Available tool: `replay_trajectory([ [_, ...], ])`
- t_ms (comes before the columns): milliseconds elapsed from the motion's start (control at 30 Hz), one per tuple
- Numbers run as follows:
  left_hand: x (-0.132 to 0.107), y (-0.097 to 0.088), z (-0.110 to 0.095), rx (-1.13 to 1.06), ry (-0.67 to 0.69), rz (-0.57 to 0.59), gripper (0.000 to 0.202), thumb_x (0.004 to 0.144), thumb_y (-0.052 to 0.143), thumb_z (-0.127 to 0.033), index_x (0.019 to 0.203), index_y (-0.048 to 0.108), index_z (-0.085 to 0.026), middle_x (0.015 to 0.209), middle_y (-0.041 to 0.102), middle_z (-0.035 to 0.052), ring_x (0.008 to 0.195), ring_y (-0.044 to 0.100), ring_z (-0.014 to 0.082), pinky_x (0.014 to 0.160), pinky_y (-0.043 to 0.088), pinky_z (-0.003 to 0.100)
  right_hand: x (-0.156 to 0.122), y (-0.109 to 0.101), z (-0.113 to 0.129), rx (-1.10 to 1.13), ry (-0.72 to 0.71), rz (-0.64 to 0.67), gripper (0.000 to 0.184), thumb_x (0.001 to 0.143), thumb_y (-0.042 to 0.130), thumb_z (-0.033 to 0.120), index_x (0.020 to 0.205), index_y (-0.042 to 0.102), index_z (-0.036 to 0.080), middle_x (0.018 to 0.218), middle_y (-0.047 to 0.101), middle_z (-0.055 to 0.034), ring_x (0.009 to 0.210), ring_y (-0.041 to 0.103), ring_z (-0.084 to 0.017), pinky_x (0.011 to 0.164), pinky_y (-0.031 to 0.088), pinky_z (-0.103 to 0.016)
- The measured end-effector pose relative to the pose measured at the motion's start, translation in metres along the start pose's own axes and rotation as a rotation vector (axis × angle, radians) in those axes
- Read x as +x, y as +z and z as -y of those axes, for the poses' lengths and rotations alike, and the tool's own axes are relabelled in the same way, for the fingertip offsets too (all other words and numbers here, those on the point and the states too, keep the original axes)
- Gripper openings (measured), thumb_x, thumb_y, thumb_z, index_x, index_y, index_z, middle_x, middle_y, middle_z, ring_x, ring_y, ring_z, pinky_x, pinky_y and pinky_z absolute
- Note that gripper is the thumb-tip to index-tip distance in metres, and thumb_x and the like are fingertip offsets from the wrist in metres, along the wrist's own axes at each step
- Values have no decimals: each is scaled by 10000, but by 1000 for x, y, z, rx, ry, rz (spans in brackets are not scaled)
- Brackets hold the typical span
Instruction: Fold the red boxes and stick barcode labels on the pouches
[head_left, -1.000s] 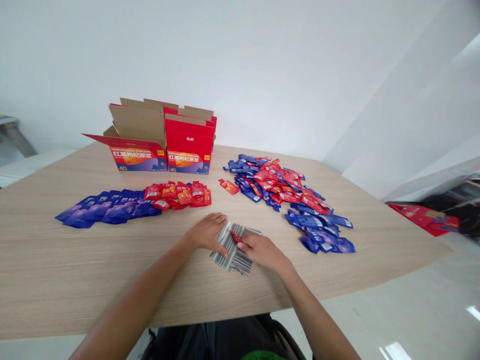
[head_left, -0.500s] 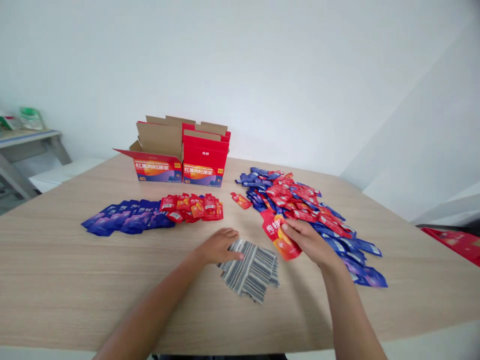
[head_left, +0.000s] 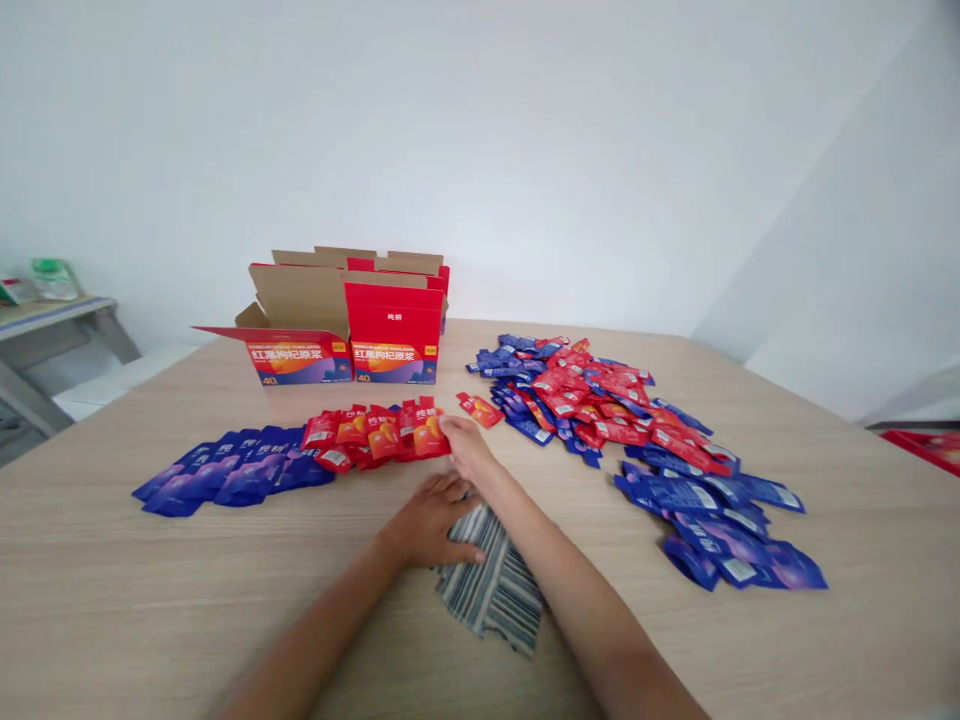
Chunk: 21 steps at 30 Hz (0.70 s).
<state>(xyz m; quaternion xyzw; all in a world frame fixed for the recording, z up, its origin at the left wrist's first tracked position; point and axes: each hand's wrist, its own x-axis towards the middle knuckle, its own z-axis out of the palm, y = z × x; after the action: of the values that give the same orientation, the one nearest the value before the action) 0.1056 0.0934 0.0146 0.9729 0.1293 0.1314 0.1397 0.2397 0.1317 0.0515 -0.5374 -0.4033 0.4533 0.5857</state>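
My right hand (head_left: pixel 468 448) pinches a red pouch (head_left: pixel 428 432) by its right edge, at the right end of a row of overlapping red pouches (head_left: pixel 367 432). Fingers spread, my left hand (head_left: pixel 433 520) lies over the upper left part of a grey striped cloth (head_left: pixel 491 580). To the left of the red row, blue pouches (head_left: pixel 240 465) lie fanned out. One loose red pouch (head_left: pixel 480 410) rests just beyond my right hand. My right forearm covers part of the cloth.
Two open red cartons (head_left: pixel 300 360) stand behind the rows, with more cardboard flaps behind them. A mixed heap of red and blue pouches (head_left: pixel 592 395) spreads over the right of the wooden table (head_left: pixel 225 590). A side table (head_left: pixel 60 312) stands far left.
My right hand has carried the red pouch left from near the heap to the end of the red row. My left hand stays on the cloth. The view has shifted slightly.
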Motion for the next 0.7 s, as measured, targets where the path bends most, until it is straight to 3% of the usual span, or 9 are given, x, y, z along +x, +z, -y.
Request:
replay_trajectory([
  [100,1,-1,0,-24,-5,20,790,811,597,-763,1407,570,-246,1452,555,108,1384,439,352,1193,303,491,-2,15,-15,-136,-41,63,301,881,612,448,1026,689,196,914,734,-37,906,685,-210,826,547,-352],
  [200,2,-4,-2,-36,-2,45,769,831,578,-755,1404,571,-243,1458,552,104,1383,445,346,1194,307,484,-3,15,-10,-328,-148,130,268,911,605,328,1140,677,207,1136,722,-61,1145,627,-221,1027,461,-371],
  [267,2,-6,-3,-21,-8,51,803,829,575,-760,1440,533,-242,1496,512,109,1404,422,353,1197,303,495,-1,4,0,-609,-264,157,284,958,549,295,1207,656,209,1267,679,-72,1259,561,-198,1107,382,-334],
  [367,3,-7,-4,10,-37,71,842,811,605,-753,1467,503,-236,1513,490,119,1434,386,363,1195,311,514,7,-27,16,-1061,-368,78,385,1030,390,253,1371,555,185,1481,534,-103,1409,419,-160,1161,295,-297],
  [500,2,-6,-5,12,-75,96,844,809,633,-728,1483,489,-241,1522,492,109,1460,358,363,1201,311,521,15,-76,19,-1217,-278,17,502,1020,360,191,1515,379,111,1626,304,-180,1521,222,-226,1220,148,-431],
  [600,0,-4,-4,17,-124,98,916,786,586,-802,1492,484,-229,1554,457,111,1475,315,401,1205,286,562,11,-95,13,-1307,-201,82,522,1011,419,235,1513,377,100,1578,393,-193,1491,300,-248,1217,131,-467],
  [700,-2,-1,-1,44,-178,54,979,728,555,-876,1474,514,-243,1568,438,103,1482,269,445,1207,235,612,2,-96,13,-1388,-148,149,500,991,481,287,1456,464,104,1489,510,-193,1392,455,-247,1159,275,-394],
])
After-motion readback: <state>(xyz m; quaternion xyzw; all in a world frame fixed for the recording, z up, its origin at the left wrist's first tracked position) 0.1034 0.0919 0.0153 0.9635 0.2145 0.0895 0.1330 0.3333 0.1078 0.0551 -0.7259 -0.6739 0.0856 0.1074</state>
